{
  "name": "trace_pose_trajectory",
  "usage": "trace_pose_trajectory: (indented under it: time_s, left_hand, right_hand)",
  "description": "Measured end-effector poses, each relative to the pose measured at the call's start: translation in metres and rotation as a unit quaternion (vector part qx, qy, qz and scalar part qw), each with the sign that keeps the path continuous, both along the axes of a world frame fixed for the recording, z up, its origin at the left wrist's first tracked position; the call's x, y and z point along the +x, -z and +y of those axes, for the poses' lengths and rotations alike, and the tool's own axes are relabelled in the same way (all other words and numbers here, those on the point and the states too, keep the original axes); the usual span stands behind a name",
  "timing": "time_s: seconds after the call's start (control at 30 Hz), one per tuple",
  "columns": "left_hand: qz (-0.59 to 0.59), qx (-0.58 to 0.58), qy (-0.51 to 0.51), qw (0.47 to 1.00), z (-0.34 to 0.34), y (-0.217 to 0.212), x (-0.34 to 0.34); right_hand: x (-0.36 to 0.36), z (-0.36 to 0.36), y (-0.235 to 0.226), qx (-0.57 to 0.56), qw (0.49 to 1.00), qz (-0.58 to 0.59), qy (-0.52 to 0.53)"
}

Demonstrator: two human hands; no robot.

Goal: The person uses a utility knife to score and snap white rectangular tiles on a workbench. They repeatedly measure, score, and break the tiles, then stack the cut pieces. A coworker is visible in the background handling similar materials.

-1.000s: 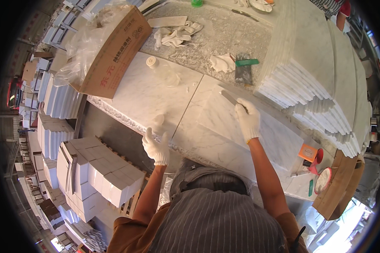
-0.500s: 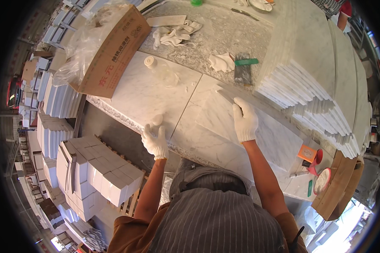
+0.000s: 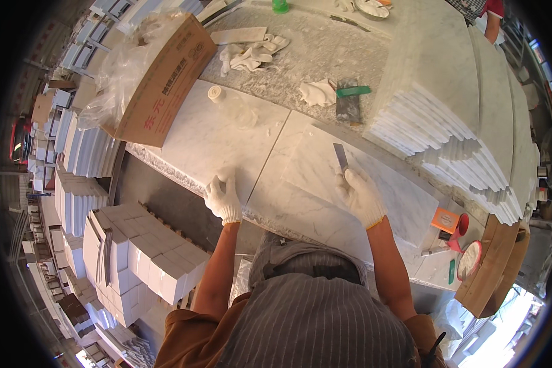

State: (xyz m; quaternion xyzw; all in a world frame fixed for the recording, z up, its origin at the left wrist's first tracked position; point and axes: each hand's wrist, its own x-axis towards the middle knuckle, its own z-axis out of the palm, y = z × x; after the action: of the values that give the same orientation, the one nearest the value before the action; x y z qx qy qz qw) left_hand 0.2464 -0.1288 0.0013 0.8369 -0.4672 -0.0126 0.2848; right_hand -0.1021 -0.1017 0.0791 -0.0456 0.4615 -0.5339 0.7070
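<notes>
Marble slabs (image 3: 227, 132): 2 side by side on workbench, near edge.
L hand (image 3: 223, 197): my fingers flat, spread on left slab's near edge.
R hand (image 3: 360, 195): fist shut round scraper (image 3: 341, 157), blade on right slab.
Hidden: scraper handle inside glove.
Gloves: 2, white.
</notes>
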Motion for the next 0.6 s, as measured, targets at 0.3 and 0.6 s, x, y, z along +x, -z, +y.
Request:
trace_pose_trajectory:
  time_s: [0.3, 0.6]
  left_hand:
    - [0.280, -0.120, 0.066, 0.950, 0.004, 0.000, -0.028]
    - [0.591, -0.148, 0.194, 0.769, 0.001, -0.058, -0.111]
  right_hand:
    - [-0.005, -0.011, -0.009, -0.077, 0.974, 0.208, -0.044]
    - [0.008, -0.033, 0.008, -0.151, 0.833, 0.520, -0.116]
